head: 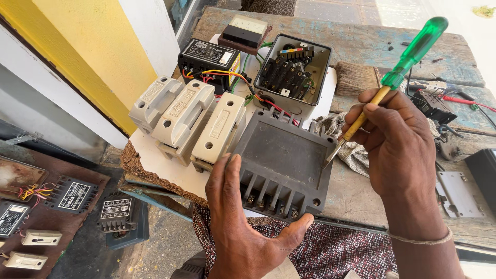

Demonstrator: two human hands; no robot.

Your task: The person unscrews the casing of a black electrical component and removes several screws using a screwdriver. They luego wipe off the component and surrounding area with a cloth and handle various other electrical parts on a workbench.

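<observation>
Left hand (243,227) clamps the dark plastic cover (281,165) at the desk's near edge — stiff, light, best gripped by its rim; right hand (398,139) pinches a green-handled screwdriver (398,72).

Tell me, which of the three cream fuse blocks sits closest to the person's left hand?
The rightmost cream fuse block, beside the dark grey box. The left hand has its fingers just below its lower end; the other two blocks lie further left.
</observation>
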